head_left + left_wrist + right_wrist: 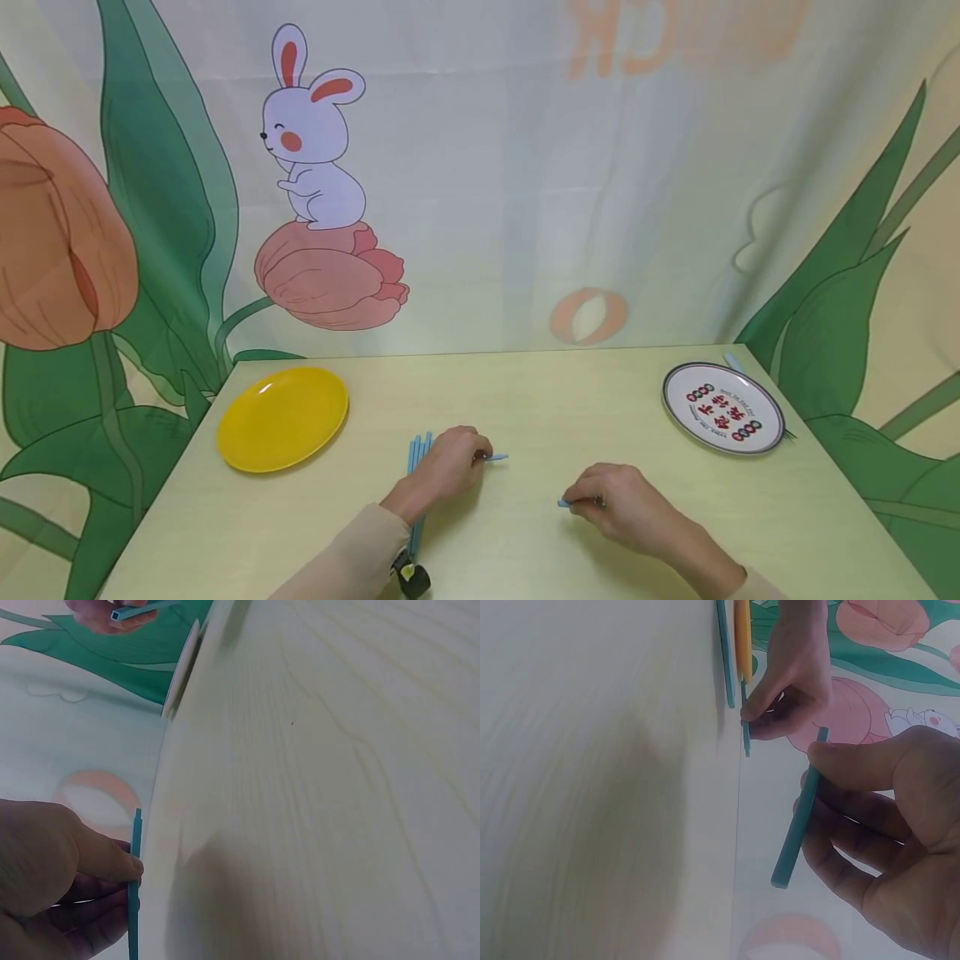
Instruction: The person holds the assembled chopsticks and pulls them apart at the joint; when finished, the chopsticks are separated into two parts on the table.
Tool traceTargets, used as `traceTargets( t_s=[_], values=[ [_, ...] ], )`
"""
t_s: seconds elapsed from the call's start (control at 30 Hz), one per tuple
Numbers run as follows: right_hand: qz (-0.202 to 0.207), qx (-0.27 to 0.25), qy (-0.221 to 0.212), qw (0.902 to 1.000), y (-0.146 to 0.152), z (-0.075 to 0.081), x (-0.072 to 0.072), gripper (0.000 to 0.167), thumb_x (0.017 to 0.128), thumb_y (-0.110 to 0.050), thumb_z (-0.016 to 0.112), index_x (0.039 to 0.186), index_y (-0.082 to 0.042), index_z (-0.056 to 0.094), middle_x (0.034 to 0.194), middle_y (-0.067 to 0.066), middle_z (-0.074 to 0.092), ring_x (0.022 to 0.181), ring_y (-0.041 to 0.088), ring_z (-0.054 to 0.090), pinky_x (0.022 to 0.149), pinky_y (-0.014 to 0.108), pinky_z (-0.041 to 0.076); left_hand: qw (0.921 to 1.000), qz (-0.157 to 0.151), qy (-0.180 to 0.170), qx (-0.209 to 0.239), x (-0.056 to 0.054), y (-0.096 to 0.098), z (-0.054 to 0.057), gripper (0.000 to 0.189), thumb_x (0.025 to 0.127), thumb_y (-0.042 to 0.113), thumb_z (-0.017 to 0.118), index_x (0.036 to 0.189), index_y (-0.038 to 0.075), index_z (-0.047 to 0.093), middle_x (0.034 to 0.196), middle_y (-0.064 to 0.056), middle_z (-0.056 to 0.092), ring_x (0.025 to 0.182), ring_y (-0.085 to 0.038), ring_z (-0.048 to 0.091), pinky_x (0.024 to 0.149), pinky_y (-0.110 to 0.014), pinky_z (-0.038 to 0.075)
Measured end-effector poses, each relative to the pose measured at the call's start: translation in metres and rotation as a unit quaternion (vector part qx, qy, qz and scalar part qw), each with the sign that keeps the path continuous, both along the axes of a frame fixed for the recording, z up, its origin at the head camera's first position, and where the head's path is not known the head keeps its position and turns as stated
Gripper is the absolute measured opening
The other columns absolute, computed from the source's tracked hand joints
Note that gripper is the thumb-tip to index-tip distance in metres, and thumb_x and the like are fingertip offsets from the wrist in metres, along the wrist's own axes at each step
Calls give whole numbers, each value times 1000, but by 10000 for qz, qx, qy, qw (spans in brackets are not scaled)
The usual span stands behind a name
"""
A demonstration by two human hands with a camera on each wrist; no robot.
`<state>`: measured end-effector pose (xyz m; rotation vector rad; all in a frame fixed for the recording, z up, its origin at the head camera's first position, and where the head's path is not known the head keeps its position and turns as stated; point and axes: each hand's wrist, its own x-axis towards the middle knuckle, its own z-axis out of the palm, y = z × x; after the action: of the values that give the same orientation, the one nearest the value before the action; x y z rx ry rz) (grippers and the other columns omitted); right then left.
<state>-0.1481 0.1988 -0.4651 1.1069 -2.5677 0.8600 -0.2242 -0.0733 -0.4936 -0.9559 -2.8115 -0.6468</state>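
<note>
My left hand (452,460) pinches a slim blue stick (135,889) between thumb and fingers, a little above the table. One end of that stick narrows to a thin peg. To the right and nearer me, my right hand (624,510) holds another blue stick (801,814) between thumb and fingertips; it looks squared and blunt-ended. The two held sticks are apart. Under my left forearm lies a row of several blue sticks (417,458), partly hidden by the wrist.
A yellow plate (283,421) sits at the back left of the pale wooden table (525,392). At the back right is a white plate (723,408) with red print, a blue handle (733,362) poking out behind it. A printed curtain (480,167) hangs beyond the table.
</note>
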Motion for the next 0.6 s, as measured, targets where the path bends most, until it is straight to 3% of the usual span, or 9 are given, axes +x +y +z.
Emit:
traceTargets(
  t_s=[0.33,0.6],
  values=[
    [135,-47,95,9999,-1,-4,5,13,77,-2,78,84,-13,77,81,-10,70,75,-2,62,65,9,48,9999,-43,-34,-161,-3,4,-6,12,86,1,68,90,7,77,82,-1,68,80,-14,62,75,-26,53],
    [231,2,223,9995,2,-8,5,3,85,-12,74,83,-11,76,82,-10,70,76,-1,62,66,7,47,9998,-121,-18,-136,-6,6,-7,13,86,-1,66,90,7,76,83,-2,68,83,-15,64,78,-27,53]
  ],
)
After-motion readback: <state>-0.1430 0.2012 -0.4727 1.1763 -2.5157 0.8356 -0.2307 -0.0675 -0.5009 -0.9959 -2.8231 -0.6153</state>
